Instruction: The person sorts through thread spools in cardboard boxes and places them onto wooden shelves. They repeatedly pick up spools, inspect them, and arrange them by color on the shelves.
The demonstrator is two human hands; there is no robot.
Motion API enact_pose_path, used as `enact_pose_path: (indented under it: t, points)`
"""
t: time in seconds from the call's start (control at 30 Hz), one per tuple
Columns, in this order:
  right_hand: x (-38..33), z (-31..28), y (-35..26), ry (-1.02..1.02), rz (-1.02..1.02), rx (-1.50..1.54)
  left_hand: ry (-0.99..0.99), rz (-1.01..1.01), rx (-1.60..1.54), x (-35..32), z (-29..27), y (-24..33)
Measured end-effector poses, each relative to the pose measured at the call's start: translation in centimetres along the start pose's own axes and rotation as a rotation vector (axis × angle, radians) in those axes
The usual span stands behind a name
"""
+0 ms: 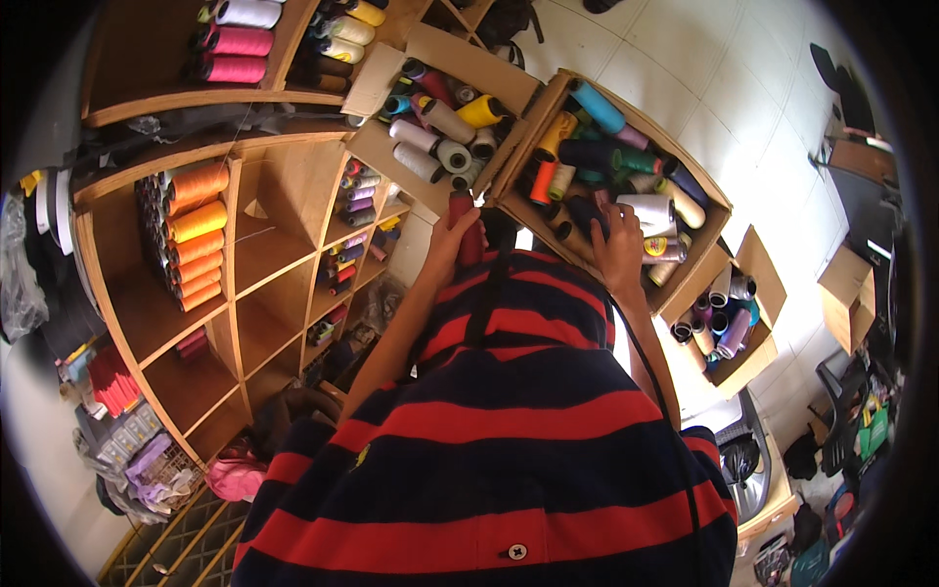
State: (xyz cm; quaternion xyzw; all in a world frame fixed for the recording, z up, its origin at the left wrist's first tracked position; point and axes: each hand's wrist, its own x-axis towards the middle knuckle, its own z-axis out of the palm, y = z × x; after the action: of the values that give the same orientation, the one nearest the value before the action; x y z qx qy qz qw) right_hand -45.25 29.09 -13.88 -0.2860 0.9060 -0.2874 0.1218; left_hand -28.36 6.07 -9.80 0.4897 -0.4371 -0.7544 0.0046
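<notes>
Left hand: the left hand (448, 238) is closed around a dark red thread cone (464, 227), fingers wrapped round its lower half, holding it just above the chest of the striped shirt (489, 440).
Cone's axis: the dark red thread cone stands roughly upright in the grip, its top end pointing away toward the far boxes.
Right hand: the right hand (620, 252) lies palm down inside the middle cardboard box (706, 196), fingers spread over a dark navy spool (587, 213); I cannot tell whether it has truly gripped the spool or only rests on it.
Which way things lie: the middle cardboard box is just beyond and to the right of the held cone; the left cardboard box (460, 49), full of white, yellow and teal cones, sits just beyond and above the left hand.
Nearer hand: the right hand is already in the middle cardboard box, the left hand is short of both boxes, close to the edge between them.
Further off: a smaller box of purple spools (763, 264) lies near right, apart from both hands.
Left side: wooden shelves (245, 284) hold stacked orange cones (196, 230), well apart from the hands.
</notes>
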Motion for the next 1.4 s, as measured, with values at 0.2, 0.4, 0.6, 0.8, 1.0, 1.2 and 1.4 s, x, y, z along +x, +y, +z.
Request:
enact_pose_path:
  t: [0.2, 0.4, 0.6, 0.8, 1.0, 1.2, 1.4]
  points:
    - [4.5, 1.8, -5.0, -0.095, -0.221, 0.180, 0.085, 0.092, -0.074, 0.4, -3.5, 0.2]
    - [10.5, 6.3, -13.7, -0.241, -0.252, 0.329, 0.180, 0.135, -0.092, 3.7, -9.9, 2.3]
    - [14.5, 15.2, -14.4, -0.114, 0.221, 0.326, 0.178, 0.170, 0.068, 11.9, -17.1, 6.7]
    - [17.6, 18.8, -13.7, 0.000, 0.194, 0.300, 0.037, 0.044, 0.268, 19.7, -19.3, 11.8]
    - [28.0, 21.6, -15.6, -0.265, -0.242, 0.242, -0.057, -0.051, 0.393, 24.1, -20.0, 12.0]
    - [31.6, 28.6, -17.1, -0.454, -0.348, -0.144, -0.035, -0.111, 0.401, 23.8, -19.6, 12.7]
    - [30.6, 25.1, -19.2, -0.483, -0.109, -0.093, -0.002, -0.060, 0.369, 23.2, -20.0, 11.5]
